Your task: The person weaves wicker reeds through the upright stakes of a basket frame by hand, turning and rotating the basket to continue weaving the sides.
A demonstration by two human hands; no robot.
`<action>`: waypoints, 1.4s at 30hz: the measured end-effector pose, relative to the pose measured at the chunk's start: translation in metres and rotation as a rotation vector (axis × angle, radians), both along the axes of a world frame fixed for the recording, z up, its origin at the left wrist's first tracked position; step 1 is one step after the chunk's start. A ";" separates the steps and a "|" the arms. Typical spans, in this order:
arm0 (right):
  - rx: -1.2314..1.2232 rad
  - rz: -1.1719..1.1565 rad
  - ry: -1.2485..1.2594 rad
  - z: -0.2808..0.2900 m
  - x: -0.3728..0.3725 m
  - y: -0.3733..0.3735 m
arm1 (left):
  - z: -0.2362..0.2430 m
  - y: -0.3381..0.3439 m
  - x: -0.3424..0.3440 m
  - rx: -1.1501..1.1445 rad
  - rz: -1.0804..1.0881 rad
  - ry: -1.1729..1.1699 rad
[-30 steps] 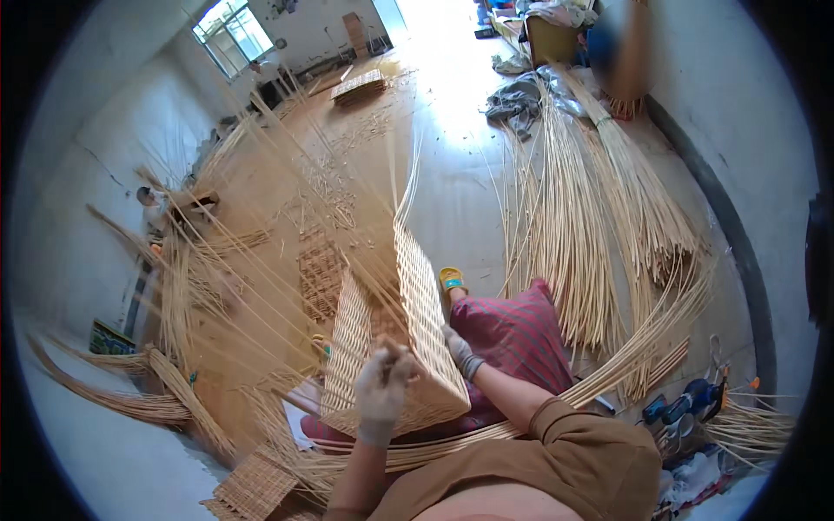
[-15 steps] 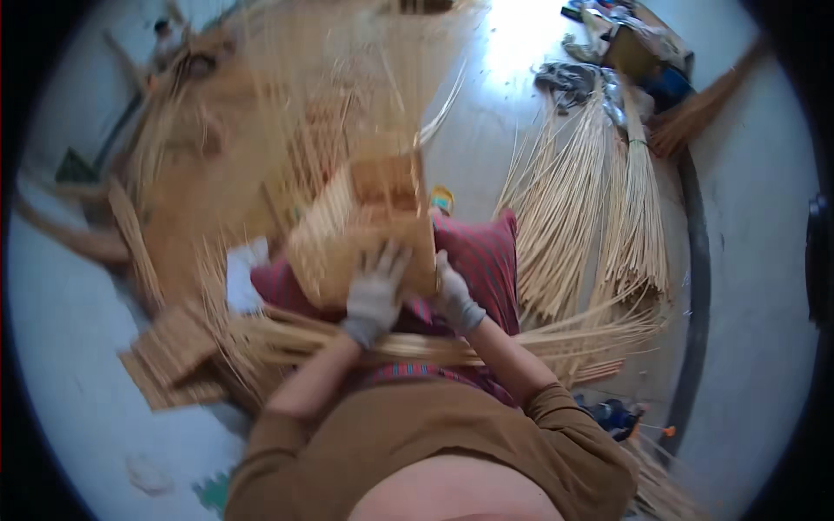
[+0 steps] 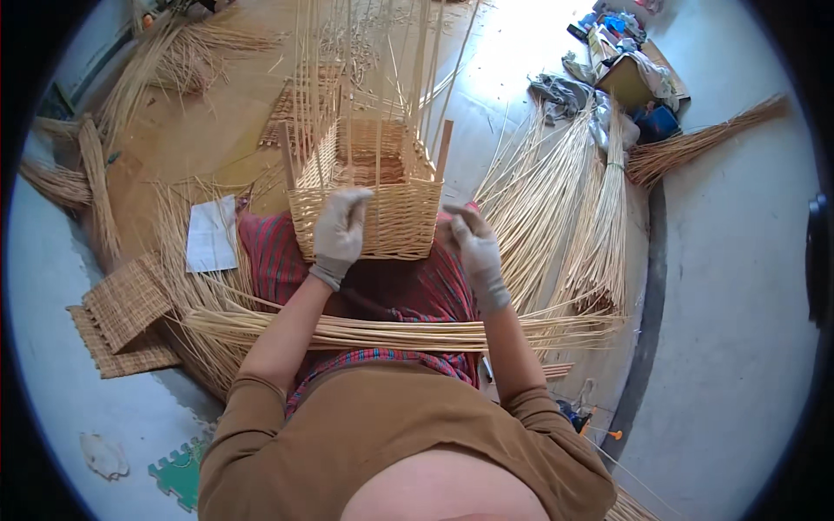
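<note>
A rectangular woven wicker basket (image 3: 396, 213) sits upright on my lap, its opening upward. Long thin stakes (image 3: 421, 95) rise from its walls, and wooden posts (image 3: 444, 149) stand at its corners. My left hand (image 3: 340, 229), in a pale glove, is at the basket's near wall with its fingers curled together. Just right of the basket, my right hand (image 3: 476, 243), gloved too, is held apart from the wall with thumb and fingers closed. What either hand pinches, if anything, is too thin or hidden to make out. A bundle of loose wicker rods (image 3: 400, 334) lies across my lap.
Spread bundles of rods (image 3: 556, 217) lie on the floor at right, near a cluttered box (image 3: 630, 82). At left are a white paper sheet (image 3: 211, 234), woven panels (image 3: 130, 304) and more rods (image 3: 97, 187). A green foam mat piece (image 3: 180, 475) lies lower left.
The basket was tilted and blurred by motion; now it stands level on my lap, a little farther off. Both hands have come off its near side and right edge, fingers now curled.
</note>
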State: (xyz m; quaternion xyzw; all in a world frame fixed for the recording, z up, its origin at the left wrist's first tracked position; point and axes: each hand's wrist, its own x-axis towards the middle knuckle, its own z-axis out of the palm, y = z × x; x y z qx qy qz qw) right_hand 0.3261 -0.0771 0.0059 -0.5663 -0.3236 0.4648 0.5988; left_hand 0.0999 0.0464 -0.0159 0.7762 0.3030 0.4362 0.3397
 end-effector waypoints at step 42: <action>-0.142 -0.044 -0.679 0.014 0.047 0.181 | 0.011 0.186 -0.070 -0.770 0.084 -0.424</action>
